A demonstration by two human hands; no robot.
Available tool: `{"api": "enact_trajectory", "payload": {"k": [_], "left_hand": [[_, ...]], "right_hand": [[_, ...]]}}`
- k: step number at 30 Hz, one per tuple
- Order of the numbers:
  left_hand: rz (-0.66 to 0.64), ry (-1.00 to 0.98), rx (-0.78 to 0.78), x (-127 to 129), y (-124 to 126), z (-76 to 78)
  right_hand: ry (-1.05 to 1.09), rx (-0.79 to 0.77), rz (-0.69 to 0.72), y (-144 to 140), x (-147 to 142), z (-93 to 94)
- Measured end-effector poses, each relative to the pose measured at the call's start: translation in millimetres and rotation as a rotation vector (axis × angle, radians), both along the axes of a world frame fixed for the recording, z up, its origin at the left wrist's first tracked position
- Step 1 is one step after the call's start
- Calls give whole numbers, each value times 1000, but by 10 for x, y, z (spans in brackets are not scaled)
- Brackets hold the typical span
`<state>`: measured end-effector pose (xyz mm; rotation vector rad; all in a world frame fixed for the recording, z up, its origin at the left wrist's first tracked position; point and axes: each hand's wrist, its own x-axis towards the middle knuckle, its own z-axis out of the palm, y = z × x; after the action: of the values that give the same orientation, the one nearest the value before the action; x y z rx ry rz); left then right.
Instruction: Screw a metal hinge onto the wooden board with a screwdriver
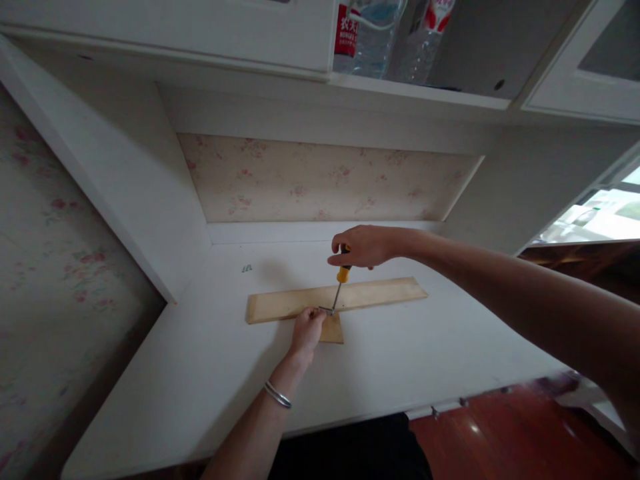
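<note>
the right hand (361,245) is clenched round the yellow-and-black handle of one slim metal-shafted screwdriver (340,287), held tilted so the tip meets a small grey metal bracket (326,310) at the near edge of the long pale wooden plank (345,298). the left hand (306,331) pins the bracket and a short pale wooden block (334,330), fingers pressed down, apparently steadying the joint. the plank lies flat across the white worktop (200,373), the block butting its near edge. two clear plastic water bottles (370,33) stand on the shelf above. one silver bangle (277,395) sits on the left wrist.
</note>
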<state>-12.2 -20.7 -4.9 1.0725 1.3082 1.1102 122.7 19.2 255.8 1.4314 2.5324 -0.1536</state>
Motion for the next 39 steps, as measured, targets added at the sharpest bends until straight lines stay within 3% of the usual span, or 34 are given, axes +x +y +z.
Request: {"api": "enact_trajectory", "payload": {"k": [2,6,12,17,22,26,28,32,34,39], "left_hand": [[-5,2,5,-5,2,-4],[-6,13,12,-9,5,-21],[0,10,17,-3,11,-35],[-10,-13,8,-7,3,-21],[-3,-35,12,-4,0,-20],[-2,-7,19,-1,5,-37],[-8,9,26,-1,4,-39],[-18,0,33,-1,-2,-18],[-17,-6,33,0,-4,-3],[-13,-6,24,2,-9,15]], "right_hand": [[0,-10,-12,10,13,-21],[90,67,92,20,36,-36],[25,-35,-56,47,37,-42],[69,67,134,20,36,-23],[46,-17,-82,-4,6,-13],[25,74,21,10,18,-15],[45,43,68,6,28,-2],[32,-85,-106,-10,27,23],[4,-76,-147,-5,29,19],[34,54,75,34,74,-8]]}}
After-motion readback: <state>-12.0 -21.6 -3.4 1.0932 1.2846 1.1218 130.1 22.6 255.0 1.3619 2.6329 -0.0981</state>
